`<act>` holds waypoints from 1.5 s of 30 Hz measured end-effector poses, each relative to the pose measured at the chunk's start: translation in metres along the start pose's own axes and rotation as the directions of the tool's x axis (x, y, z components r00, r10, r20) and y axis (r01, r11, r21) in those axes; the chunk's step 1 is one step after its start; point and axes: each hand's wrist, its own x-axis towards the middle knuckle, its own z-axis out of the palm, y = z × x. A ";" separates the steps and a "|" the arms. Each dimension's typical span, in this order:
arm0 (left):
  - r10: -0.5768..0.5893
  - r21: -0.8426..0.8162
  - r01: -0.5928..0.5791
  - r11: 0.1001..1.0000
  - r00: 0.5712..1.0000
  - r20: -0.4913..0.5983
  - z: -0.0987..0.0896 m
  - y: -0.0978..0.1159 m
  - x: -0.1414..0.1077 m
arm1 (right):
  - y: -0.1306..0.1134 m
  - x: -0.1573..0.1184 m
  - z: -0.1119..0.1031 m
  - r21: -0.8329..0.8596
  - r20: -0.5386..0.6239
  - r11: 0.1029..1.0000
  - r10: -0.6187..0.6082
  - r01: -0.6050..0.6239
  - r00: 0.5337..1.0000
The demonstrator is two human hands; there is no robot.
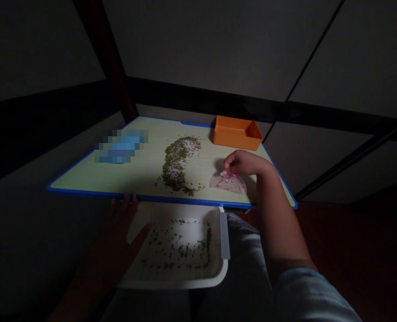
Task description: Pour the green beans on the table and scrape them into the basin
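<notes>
My right hand (240, 162) is closed in a pinch on the upper edge of a clear, pinkish protractor (230, 184), which lies on or just above the tabletop. Left of it is a heap of small green beans (176, 156) mixed with whitish grains. My left hand (124, 228), in deep shadow, has its fingers spread. Its fingertips reach the table's front edge, and the thumb extends over a white plastic tray (215, 282) below that edge. Scattered beans lie on the bottom of this tray.
The pale tabletop (144, 176) has a blue rim. An orange open box (235, 139) sits at its back right corner. A blurred-out blue item (119, 150) lies on the left. Dark panelled walls (205, 49) stand close behind, and my legs are under the tray.
</notes>
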 end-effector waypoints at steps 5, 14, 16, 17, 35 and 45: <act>0.025 0.011 -0.025 1.000 0.999 -0.028 0.003 -0.004 0.000 | -0.002 0.001 0.004 -0.026 0.000 1.000 0.003 -0.003 1.000; 0.026 0.017 -0.026 1.000 1.000 -0.004 0.003 -0.003 -0.002 | -0.001 0.001 0.002 -0.058 -0.051 0.998 0.005 -0.007 0.999; 0.025 0.015 -0.025 1.000 1.000 -0.007 0.004 -0.005 -0.002 | -0.001 0.002 0.003 -0.057 -0.050 0.998 0.008 -0.010 0.999; 0.024 0.013 -0.024 1.000 1.000 -0.009 0.005 -0.005 -0.002 | -0.001 0.003 0.004 -0.053 -0.042 0.999 0.005 -0.007 0.999; -0.014 0.008 0.014 1.000 1.000 0.019 0.002 -0.002 0.000 | -0.009 0.005 0.010 0.052 0.060 0.996 -0.080 0.077 0.995; 0.016 0.010 -0.015 1.000 1.000 -0.016 0.004 -0.004 0.001 | -0.007 0.006 0.009 0.029 0.102 0.999 -0.027 0.024 0.994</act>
